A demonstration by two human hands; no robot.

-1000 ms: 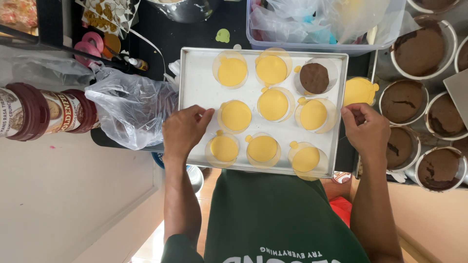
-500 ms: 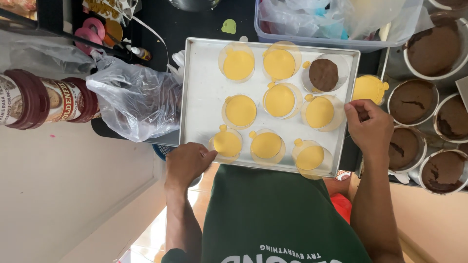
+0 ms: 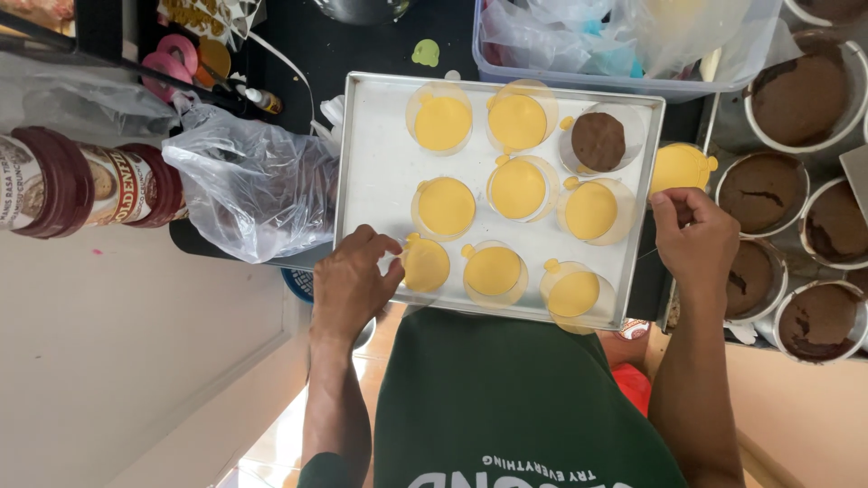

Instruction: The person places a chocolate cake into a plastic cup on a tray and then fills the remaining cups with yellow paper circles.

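A rectangular metal tray [image 3: 380, 181] lies in front of me with several round yellow cake boards in clear cups on it. One cup [image 3: 599, 140] holds a round chocolate cake. My left hand [image 3: 353, 285] rests on the tray's near left edge, its fingertips touching the nearest yellow board [image 3: 425, 264]. My right hand [image 3: 696, 239] is curled at the tray's right edge, just below a loose yellow board [image 3: 680, 167] lying off the tray. Whether it pinches anything is hidden.
Several round tins of chocolate cake [image 3: 800, 95] stand to the right. A crumpled clear plastic bag [image 3: 253, 185] lies left of the tray, with labelled jars [image 3: 86, 185] further left. A clear bin of plastic bags [image 3: 624, 45] sits beyond the tray.
My left hand slid back from the middle boards to the tray's near left corner, then reached onto the nearest board. The right hand stayed by the right edge.
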